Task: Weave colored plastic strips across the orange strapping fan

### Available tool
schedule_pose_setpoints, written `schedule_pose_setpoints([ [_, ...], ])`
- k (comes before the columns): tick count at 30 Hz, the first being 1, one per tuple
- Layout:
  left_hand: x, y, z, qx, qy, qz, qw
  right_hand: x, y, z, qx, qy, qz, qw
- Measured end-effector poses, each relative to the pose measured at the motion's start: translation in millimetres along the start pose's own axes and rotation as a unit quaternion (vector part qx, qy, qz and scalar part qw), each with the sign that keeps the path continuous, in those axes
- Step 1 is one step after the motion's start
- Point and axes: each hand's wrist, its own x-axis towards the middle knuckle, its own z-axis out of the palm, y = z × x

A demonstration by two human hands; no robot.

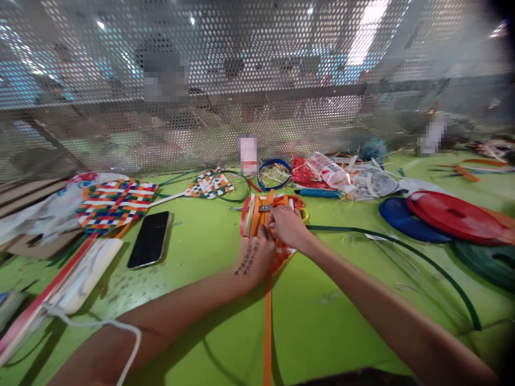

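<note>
Before me on the green table is a small woven piece of orange and white plastic strips (277, 264), partly covered by my hands. My left hand (256, 256) is closed on its left side, fingers curled. My right hand (290, 226) is closed over its upper part, pinching at a plastic strip; the fingertips are largely hidden. Scissors (265, 208) with red and yellow handles lie across the strips just beyond my fingers. A long orange strip (267, 327) runs from the piece toward me. Out from behind my right wrist curves a dark green strip (386, 238).
A phone (149, 239) and a multicoloured woven fan (117, 205) lie to the left. A smaller woven fan (210, 184), a blue strip ring (274, 175) and a plastic bottle (329, 171) are farther back. Strip coils (458, 215) sit right. A perforated screen (225, 118) stands behind.
</note>
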Motion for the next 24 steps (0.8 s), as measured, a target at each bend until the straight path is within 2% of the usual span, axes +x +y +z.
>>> schedule_pose_setpoints([
  [6, -0.8, 1.0, -1.1, -0.014, 0.001, -0.004, 1.000, 4.7, 6.9, 7.7, 0.046, 0.019, 0.000, 0.999],
  [10, -0.8, -0.1, 2.5, -0.004, 0.017, 0.000, 1.000, 2.0, 14.5, 1.6, 0.072, 0.032, -0.021, 0.997],
  [13, -1.0, -1.4, 5.7, 0.004, 0.027, 0.015, 1.000, -7.4, 20.7, -7.3, 0.050, 0.037, -0.071, 0.996],
  [16, -2.0, -2.0, 6.4, -0.014, 0.038, 0.013, 0.999, -17.0, 23.3, -14.4, 0.003, 0.014, -0.116, 0.993],
  [20, -3.1, -2.0, 6.2, 0.003, 0.039, 0.024, 0.999, -21.5, 22.1, -17.9, -0.042, -0.008, -0.139, 0.989],
  [24, -3.2, -1.2, 7.8, 0.030, 0.045, 0.043, 0.998, -20.6, 23.4, -17.1, -0.021, -0.006, -0.145, 0.989],
])
